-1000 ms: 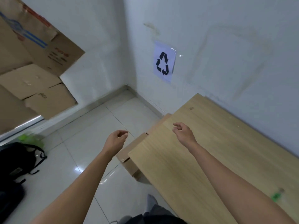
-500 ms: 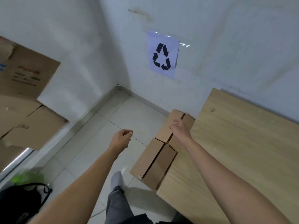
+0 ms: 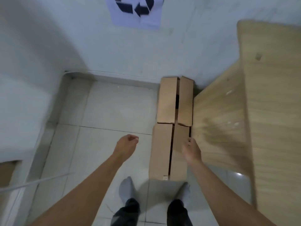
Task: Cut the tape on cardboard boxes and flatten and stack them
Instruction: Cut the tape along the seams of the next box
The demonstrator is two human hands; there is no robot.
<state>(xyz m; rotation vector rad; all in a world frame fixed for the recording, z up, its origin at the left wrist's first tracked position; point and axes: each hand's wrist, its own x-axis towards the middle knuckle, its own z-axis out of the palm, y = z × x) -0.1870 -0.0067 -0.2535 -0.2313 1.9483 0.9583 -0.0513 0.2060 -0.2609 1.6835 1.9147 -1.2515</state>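
Observation:
A brown cardboard box (image 3: 162, 149) lies lengthwise on the tiled floor, pressed against the left side of a wooden table (image 3: 268, 111). Its flaps show dark gaps along the middle and across. My right hand (image 3: 191, 150) hangs over the near right flap, back of the hand up, thumb at the flap's right edge; its fingers are hidden underneath. My left hand (image 3: 127, 144) is a loose fist over the bare floor left of the box, with nothing visible in it.
A recycling sign (image 3: 135, 12) is stuck on the wall above the box. My two socked feet (image 3: 127, 191) stand just before the box's near end. More cardboard (image 3: 6, 172) shows at the left edge, with a pale cable (image 3: 32, 183) beside it.
The view has tilted down towards the floor and closer to the box. My right hand has moved from the box's far part to its near right flap. My left hand stays a fist.

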